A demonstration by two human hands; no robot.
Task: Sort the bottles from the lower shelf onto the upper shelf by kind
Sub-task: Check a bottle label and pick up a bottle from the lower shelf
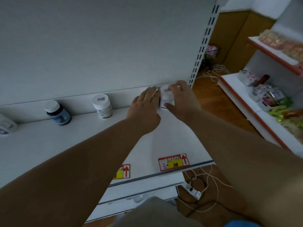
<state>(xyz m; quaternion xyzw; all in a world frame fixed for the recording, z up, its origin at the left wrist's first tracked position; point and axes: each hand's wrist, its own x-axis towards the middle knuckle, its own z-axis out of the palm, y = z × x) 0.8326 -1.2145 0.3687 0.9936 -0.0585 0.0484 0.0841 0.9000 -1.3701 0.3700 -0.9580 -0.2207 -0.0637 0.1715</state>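
Here the white shelf [54,145] runs along a pale back panel, with price tags [173,162] on its front lip. A wood floor lies to the right, cables [205,181] trailing over it, and a second rack [255,112] holds packaged snacks. On the shelf stand a dark bottle [59,114] and a white bottle [103,106], capped, contents unseen. At the far right end both hands meet around a white jar [165,96]: left hand [146,107] lies flat against its side, right hand [180,99] curls round it.

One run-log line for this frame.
left hand: on hidden bottle | right hand: gripping white bottle | upper shelf: dark bottle, white jar standing
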